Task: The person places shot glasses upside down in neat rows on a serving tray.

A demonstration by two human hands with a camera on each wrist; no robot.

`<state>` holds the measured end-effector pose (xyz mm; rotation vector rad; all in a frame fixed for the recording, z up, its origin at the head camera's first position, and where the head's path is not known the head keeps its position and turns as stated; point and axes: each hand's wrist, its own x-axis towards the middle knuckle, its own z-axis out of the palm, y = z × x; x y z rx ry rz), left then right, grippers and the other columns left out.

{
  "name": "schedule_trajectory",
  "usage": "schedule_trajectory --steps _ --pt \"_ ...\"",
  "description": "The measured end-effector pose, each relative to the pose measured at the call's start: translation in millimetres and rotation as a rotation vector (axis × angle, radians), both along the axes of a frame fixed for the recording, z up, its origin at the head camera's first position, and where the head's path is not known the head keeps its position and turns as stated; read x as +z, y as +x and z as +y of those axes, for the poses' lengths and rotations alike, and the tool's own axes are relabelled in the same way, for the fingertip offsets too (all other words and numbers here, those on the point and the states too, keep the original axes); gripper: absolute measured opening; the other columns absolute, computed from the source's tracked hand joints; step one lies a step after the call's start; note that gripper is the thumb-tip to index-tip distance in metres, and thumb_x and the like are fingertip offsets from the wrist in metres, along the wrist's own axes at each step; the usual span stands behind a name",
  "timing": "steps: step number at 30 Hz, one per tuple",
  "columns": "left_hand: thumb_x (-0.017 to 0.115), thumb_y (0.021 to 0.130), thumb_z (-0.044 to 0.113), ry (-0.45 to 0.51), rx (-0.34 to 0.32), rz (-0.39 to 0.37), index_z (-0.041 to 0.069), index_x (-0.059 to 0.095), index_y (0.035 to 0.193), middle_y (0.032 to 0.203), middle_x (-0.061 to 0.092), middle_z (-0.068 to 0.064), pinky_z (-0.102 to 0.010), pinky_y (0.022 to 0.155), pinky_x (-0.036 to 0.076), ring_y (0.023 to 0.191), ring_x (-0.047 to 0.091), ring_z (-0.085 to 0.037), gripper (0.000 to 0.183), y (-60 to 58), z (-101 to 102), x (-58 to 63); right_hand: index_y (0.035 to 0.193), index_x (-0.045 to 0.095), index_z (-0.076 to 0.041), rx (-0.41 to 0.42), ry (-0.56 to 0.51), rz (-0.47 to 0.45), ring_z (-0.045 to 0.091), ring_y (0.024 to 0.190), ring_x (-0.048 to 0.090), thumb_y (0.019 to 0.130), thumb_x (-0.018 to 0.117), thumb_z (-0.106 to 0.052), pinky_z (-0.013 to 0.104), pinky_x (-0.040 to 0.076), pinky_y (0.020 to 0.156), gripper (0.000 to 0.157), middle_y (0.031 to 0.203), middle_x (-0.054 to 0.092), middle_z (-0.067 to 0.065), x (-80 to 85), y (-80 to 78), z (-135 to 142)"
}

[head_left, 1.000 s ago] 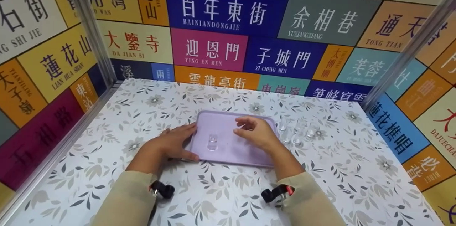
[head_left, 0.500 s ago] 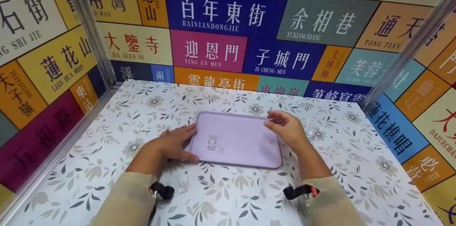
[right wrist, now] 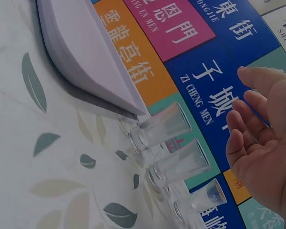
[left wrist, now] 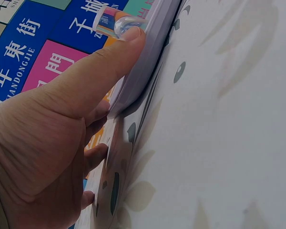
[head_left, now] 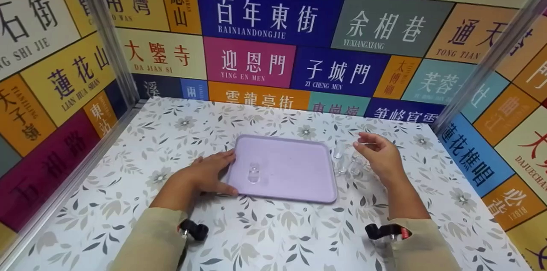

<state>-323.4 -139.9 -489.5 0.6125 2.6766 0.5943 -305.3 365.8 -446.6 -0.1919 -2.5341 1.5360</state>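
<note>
A lilac rectangular tray [head_left: 295, 168] lies on the patterned tabletop, and one small clear glass [head_left: 253, 175] stands on its left part. My left hand [head_left: 201, 175] steadies the tray's left side, its thumb by the near corner and fingertips along the edge. In the left wrist view the thumb [left wrist: 119, 47] lies against the tray's rim. To the right of the tray my right hand [head_left: 382, 157] hovers with loosely bent fingers and nothing in them. Several small clear glasses stand just below and beside it, among them a shot glass [right wrist: 186, 164], upright and partly hidden by the hand.
A white tabletop [head_left: 273, 237] with a leaf and flower print stretches around the tray. Behind it rises a wall of coloured signs [head_left: 269, 19], with metal posts at the corners. Each wrist carries a small black camera, such as the right camera [head_left: 386, 231].
My right hand has moved right, from above the tray to above the group of glasses outside it. The left hand, the tray and the glass on it have stayed put.
</note>
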Motion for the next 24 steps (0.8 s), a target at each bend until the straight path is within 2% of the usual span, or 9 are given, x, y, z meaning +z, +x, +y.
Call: schedule_trajectory --steps 8,15,19,24 --pt "0.082 0.075 0.077 0.008 0.005 -0.02 0.028 0.021 0.172 0.182 0.009 0.015 -0.07 0.135 -0.001 0.171 0.008 -0.026 0.125 1.2 -0.8 1.6 0.149 0.063 -0.026 -0.092 -0.017 -0.043 0.01 0.122 0.058 0.093 0.078 -0.058 0.009 0.054 0.09 0.067 0.138 0.064 -0.005 2.2 2.4 27.8" --pt "0.082 0.074 0.078 0.013 0.009 -0.024 0.029 0.021 0.172 0.182 0.01 0.014 -0.07 0.135 -0.002 0.171 0.008 -0.027 0.126 1.4 -0.2 2.7 0.154 0.059 -0.029 -0.175 -0.033 -0.085 0.008 0.129 0.056 0.094 0.077 -0.058 0.012 0.051 0.098 0.069 0.153 0.06 0.001 -4.2 2.0 50.3" --pt "0.083 0.074 0.078 0.017 0.017 -0.028 0.03 0.021 0.172 0.182 0.009 0.015 -0.069 0.135 -0.002 0.171 0.007 -0.025 0.126 1.1 -0.1 2.7 0.156 0.057 -0.029 -0.185 -0.033 -0.117 0.01 0.135 0.054 0.093 0.077 -0.06 0.016 0.05 0.1 0.073 0.157 0.057 0.002 -12.1 -0.3 58.9" --pt "0.083 0.074 0.077 0.018 0.008 -0.01 0.028 0.023 0.172 0.182 0.011 0.014 -0.07 0.135 0.0 0.171 0.009 -0.025 0.125 1.7 -0.4 2.3 0.158 0.053 -0.024 -0.154 -0.035 -0.131 0.009 0.133 0.055 0.094 0.078 -0.056 0.012 0.051 0.095 0.076 0.159 0.054 0.005 -23.4 -1.9 65.0"
